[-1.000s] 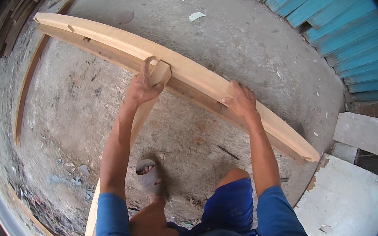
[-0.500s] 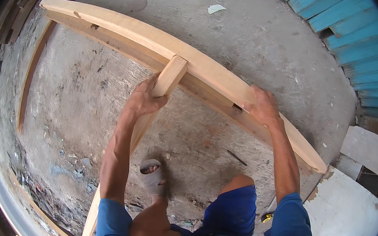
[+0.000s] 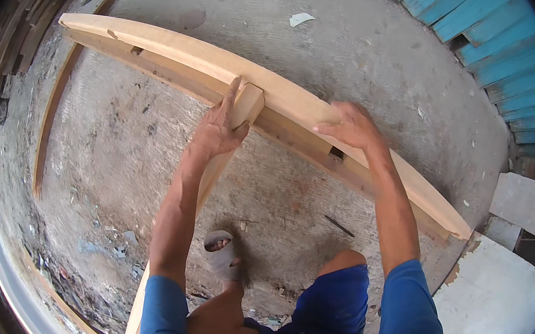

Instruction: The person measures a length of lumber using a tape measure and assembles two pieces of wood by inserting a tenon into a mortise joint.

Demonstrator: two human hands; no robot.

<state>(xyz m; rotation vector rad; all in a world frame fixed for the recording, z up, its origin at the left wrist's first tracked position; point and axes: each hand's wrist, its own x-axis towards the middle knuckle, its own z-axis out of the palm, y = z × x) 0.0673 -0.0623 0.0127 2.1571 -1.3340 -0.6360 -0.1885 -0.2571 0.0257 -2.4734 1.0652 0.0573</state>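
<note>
A long pale wooden beam [image 3: 289, 95] lies across in front of me, bowed by the lens. A shorter wooden piece [image 3: 247, 104] butts against its near side at the middle and runs back toward me past my left forearm. My left hand [image 3: 218, 127] is wrapped round this shorter piece, its index finger stretched toward the joint. My right hand [image 3: 353, 127] is on the long beam right of the joint, thumb on top, fingers over the far edge. Under the long beam runs a second, browner beam [image 3: 303, 146] with dark square holes.
Rough concrete floor [image 3: 286, 235] surrounds the beams. A thin dark stick [image 3: 338, 226] lies near my foot. Stacked old boards [image 3: 48, 3] stand at far left, a loose strip [image 3: 53, 116] below them. Blue planks [image 3: 522, 71] and white panels [image 3: 495, 312] are on the right.
My right hand has slid left along the long beam, closer to the joint. My left hand has shifted up the shorter piece, and its index finger has straightened toward the joint.
</note>
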